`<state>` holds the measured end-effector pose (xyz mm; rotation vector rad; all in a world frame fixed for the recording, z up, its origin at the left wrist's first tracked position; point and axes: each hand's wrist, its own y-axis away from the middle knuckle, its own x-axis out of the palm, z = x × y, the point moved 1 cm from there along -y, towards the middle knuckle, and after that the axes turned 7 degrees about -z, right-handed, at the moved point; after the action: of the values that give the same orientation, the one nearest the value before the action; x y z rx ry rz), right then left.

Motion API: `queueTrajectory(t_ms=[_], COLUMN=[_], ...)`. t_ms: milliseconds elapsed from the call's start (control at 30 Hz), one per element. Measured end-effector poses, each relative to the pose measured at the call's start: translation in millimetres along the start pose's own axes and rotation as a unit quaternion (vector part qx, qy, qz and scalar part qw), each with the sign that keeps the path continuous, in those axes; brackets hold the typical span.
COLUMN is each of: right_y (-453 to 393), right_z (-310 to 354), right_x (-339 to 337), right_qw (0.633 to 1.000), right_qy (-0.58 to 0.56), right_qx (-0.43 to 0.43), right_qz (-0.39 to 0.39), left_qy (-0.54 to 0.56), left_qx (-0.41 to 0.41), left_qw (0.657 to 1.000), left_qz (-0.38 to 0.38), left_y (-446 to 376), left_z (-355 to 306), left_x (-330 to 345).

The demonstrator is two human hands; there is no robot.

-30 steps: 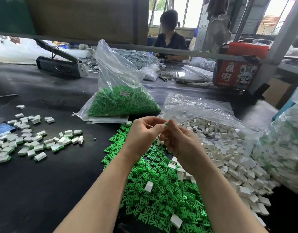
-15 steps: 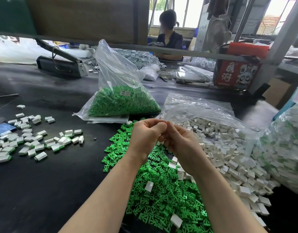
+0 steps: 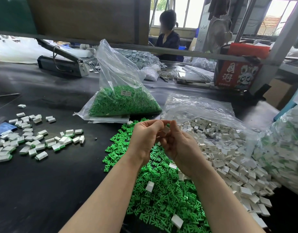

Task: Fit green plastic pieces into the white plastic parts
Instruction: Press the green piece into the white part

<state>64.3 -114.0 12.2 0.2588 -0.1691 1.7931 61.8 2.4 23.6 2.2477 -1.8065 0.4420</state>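
My left hand [image 3: 145, 137] and my right hand [image 3: 180, 145] meet above a loose heap of green pieces [image 3: 161, 190] on the black table. Between their fingertips sits a small white part [image 3: 165, 130] with a bit of green showing at its top; both hands pinch it. A pile of white parts [image 3: 229, 148] spreads to the right of the green heap. Assembled white parts with green edges [image 3: 35, 140] lie scattered on the left.
A clear bag of green pieces [image 3: 124, 100] stands behind the heap, a flattened clear bag [image 3: 198, 106] lies over the white pile, and a full bag [image 3: 288, 152] sits at the far right. A heat sealer [image 3: 60, 64] and a red box [image 3: 239, 73] stand further back; a person sits opposite.
The hands stayed together over the green heap. The fingers shifted, and the white part now shows between the fingertips where a green tip showed a second ago.
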Motion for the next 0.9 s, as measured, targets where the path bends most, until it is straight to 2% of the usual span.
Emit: queueTrajectory(t_ms=[233,567,900], right_y=[-1.0,-1.0,0.8], right_z=[0.6,-3.4,-3.5], right_x=[-0.9,0.4,4.1], right_qw=[0.999,0.999,0.999], right_qy=[-0.034,0.048,0.021], right_qx=[0.025,0.02,0.031], right_qz=[0.005,0.009,0.001], left_qy=[-0.011,-0.059,-0.064], left_qx=[-0.011,0.026,0.006], left_qw=[1.0,0.997,0.997], left_qz=[0.011,-0.035,-0.039], left_y=[0.7,-0.4,-3.1], left_z=[-1.0,8.1,6.9], left_x=[0.1,2.2,1.0])
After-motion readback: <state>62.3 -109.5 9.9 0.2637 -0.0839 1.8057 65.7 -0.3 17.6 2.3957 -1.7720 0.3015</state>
